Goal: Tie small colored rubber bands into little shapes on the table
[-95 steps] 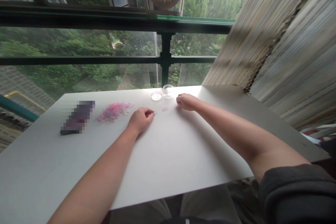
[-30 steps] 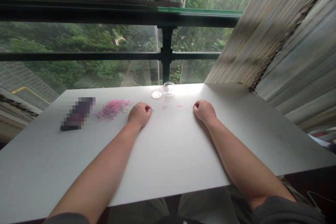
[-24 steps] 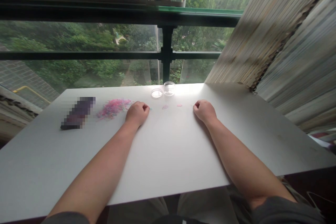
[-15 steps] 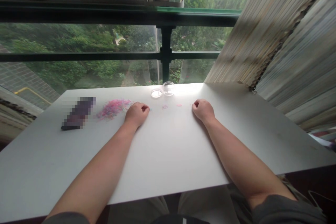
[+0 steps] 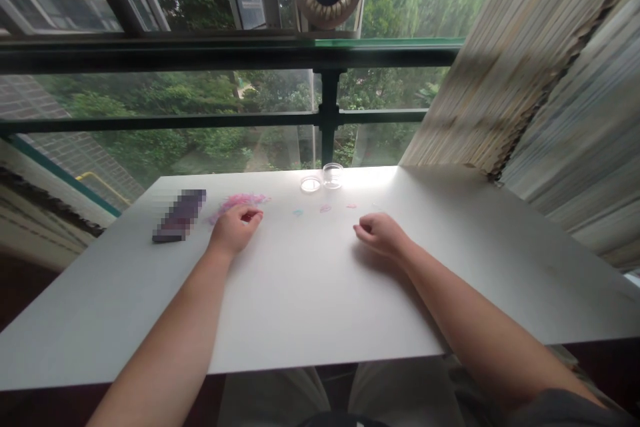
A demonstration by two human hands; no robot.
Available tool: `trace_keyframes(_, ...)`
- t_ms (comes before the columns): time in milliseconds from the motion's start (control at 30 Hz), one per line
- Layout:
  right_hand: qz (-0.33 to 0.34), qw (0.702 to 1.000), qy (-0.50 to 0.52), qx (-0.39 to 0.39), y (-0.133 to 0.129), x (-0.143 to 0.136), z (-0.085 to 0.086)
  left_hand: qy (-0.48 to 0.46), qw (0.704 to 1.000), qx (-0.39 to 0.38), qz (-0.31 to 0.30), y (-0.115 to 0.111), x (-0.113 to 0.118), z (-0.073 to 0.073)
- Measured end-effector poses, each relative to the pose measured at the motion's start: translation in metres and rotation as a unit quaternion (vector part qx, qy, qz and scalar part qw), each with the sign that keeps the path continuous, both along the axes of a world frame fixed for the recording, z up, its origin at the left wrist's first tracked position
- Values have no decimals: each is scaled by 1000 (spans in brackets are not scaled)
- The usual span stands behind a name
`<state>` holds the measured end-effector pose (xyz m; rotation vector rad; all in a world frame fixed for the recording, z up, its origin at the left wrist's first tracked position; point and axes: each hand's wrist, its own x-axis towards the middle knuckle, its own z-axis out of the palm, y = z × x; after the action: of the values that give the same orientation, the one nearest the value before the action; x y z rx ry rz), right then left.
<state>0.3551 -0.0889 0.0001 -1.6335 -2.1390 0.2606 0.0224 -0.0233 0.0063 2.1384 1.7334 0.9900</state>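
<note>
Fingers of the left hand (image 5: 234, 228) are curling loosely at the near edge of the pile of pink rubber bands (image 5: 239, 201), the tips touching or just short of it; whether they are pinching a band cannot be told, since the tips are folding under. The pile is lying just beyond and slightly to the outer side of that hand, its long axis running left to right along the white table (image 5: 320, 307).

Resting on the table well to the right, the right hand (image 5: 381, 235) is also lightly curled, thumb and forefinger nearly meeting, and nothing is showing between them. It is plainly farther from the pile than the left hand is.

Between and beyond the two hands, three small loose bands are sitting apart from one another: a bluish band (image 5: 298, 212), a purple band (image 5: 325, 208) and a pink band (image 5: 351, 205). The bluish one is lying nearer the left hand, the pink one nearer the right. Farther out, near the far edge, a clear round lid (image 5: 311, 184) and a small clear jar (image 5: 333, 175) are standing just beside each other.

Outward of the left hand, past the pile, a dark blurred flat object (image 5: 179, 215) is lying with its long axis pointing away and to the right. Bare table is stretching wide between the forearms and toward the near edge; the right side is running up against a slanted ribbed wall (image 5: 540, 80), and a window railing (image 5: 200, 121) is standing behind the far edge.
</note>
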Motion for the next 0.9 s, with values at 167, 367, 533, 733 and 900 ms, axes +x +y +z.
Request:
trace_keyframes(167, 114, 991, -63, -42, -11, -34, 0, -21, 996, -69, -49, -5, 0, -5)
trace_keyframes(367, 70, 993, 54, -72, -8, -25, -3, 4, 978, -120, -168, -18, 24, -4)
trace_keyframes(533, 72, 992, 84, -61, -8, -23, -7, -8, 983, -113, -147, -14, 18, -6)
trace_keyframes(733, 62, 991, 110, -54, -6, -20, -8, -6, 997, -77, 6, -8, 3, -8)
trace_keyframes(900, 50, 987, 136, -66, -5, -17, -10, 11, 992, -24, 120, -2, -18, -7)
